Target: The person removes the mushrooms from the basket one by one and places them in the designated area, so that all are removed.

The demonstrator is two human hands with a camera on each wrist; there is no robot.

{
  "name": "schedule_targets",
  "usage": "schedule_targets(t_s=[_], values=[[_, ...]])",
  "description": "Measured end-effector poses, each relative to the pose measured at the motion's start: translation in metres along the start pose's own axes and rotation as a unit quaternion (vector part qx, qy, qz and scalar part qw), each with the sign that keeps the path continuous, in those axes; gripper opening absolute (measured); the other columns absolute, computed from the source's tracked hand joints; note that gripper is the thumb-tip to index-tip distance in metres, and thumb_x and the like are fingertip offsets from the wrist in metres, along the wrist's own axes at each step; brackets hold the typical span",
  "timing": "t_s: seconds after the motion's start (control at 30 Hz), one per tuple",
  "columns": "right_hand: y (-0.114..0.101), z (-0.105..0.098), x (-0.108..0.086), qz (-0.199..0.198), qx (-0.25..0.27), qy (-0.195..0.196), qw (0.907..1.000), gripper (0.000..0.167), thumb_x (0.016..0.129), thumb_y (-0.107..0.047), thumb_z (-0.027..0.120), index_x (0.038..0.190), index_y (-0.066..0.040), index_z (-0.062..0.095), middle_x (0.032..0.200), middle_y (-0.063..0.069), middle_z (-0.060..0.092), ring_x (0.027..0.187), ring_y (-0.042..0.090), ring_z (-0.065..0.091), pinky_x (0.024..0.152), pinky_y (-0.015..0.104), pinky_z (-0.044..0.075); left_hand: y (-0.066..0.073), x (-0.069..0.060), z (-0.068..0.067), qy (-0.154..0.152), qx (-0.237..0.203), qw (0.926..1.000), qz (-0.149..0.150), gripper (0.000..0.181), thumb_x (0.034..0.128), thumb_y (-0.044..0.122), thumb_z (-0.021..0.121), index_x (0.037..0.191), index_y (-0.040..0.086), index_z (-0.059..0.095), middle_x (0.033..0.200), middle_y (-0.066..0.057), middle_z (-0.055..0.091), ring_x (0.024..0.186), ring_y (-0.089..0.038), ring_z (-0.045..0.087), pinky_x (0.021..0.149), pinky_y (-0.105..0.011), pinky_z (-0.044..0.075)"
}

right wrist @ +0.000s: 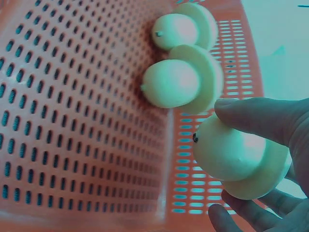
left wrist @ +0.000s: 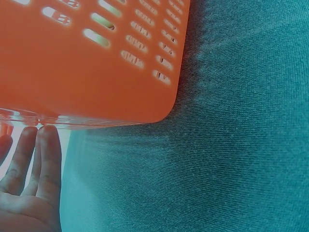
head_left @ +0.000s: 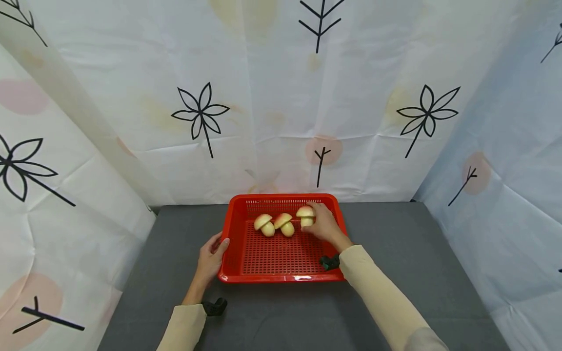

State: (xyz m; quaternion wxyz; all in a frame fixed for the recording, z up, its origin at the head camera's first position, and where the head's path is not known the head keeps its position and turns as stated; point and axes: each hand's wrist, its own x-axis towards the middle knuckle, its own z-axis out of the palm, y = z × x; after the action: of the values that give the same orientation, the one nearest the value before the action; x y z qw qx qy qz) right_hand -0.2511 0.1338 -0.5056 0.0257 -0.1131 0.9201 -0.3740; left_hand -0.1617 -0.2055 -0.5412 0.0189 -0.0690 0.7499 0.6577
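Note:
In the head view, a red plastic basket [head_left: 285,278] with slotted walls and floor sits on the grey table. My left hand [head_left: 210,259] grips its left rim, thumb on the rim's edge; the left wrist view shows fingertips against the rim. Inside, near the back wall, my right hand [head_left: 326,225] holds a toy mushroom [head_left: 306,214] with a red-and-cream cap and pale stem. The right wrist view shows its thumb on the stem and fingers around the cap. Two similar mushrooms, one on the left [head_left: 264,224] and one in the middle [head_left: 284,224], lie tilted beside it.
The grey cloth-covered table [head_left: 281,317] extends around the basket. White patterned curtains [head_left: 272,97] stand behind and on both sides. Dark straps with small devices [head_left: 215,307] are on both wrists.

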Motion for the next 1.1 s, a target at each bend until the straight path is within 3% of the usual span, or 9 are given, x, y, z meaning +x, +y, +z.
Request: schedule_targets(t_s=[0.4, 0.63, 0.87, 1.1], values=[[-0.011, -0.030, -0.011, -0.006, 0.046, 0.033, 0.9984, 0.081, 0.082, -0.014, 0.086, 0.150, -0.002, 0.044, 0.142, 0.023, 0.050, 0.121, 0.041, 0.052, 0.091, 0.055, 0.051, -0.022, 0.007, -0.003, 0.015, 0.012, 0.9995, 0.026, 0.054, 0.1037, 0.028, 0.061, 0.149, 0.003, 0.047, 0.136, -0.023, 0.057, 0.117, -0.039, 0.061, 0.090, -0.038, 0.058], [-0.008, -0.051, -0.019, -0.002, 0.067, 0.041, 0.9969, 0.084, 0.084, -0.016, 0.085, 0.153, -0.003, 0.039, 0.143, 0.025, 0.047, 0.125, 0.043, 0.050, 0.094, 0.058, 0.048, -0.021, 0.005, -0.002, 0.015, 0.021, 0.9994, 0.023, 0.056, 0.1029, 0.033, 0.061, 0.149, 0.005, 0.047, 0.137, -0.021, 0.058, 0.116, -0.038, 0.062, 0.089, -0.039, 0.058], [0.002, -0.067, -0.027, 0.012, 0.088, 0.054, 0.9946, 0.085, 0.084, -0.016, 0.085, 0.154, -0.003, 0.038, 0.141, 0.026, 0.047, 0.121, 0.043, 0.052, 0.088, 0.053, 0.054, -0.021, 0.007, -0.003, 0.009, 0.015, 0.9996, 0.020, 0.058, 0.1024, 0.035, 0.062, 0.150, 0.006, 0.046, 0.138, -0.020, 0.057, 0.117, -0.037, 0.061, 0.090, -0.036, 0.058], [0.016, -0.079, -0.032, 0.019, 0.116, 0.067, 0.9908, 0.081, 0.087, -0.014, 0.082, 0.154, -0.003, 0.037, 0.142, 0.027, 0.046, 0.120, 0.047, 0.056, 0.095, 0.054, 0.053, -0.021, 0.006, -0.002, 0.011, 0.019, 0.9996, 0.017, 0.056, 0.1026, 0.033, 0.062, 0.149, 0.006, 0.046, 0.138, -0.020, 0.057, 0.118, -0.037, 0.061, 0.091, -0.039, 0.057]])
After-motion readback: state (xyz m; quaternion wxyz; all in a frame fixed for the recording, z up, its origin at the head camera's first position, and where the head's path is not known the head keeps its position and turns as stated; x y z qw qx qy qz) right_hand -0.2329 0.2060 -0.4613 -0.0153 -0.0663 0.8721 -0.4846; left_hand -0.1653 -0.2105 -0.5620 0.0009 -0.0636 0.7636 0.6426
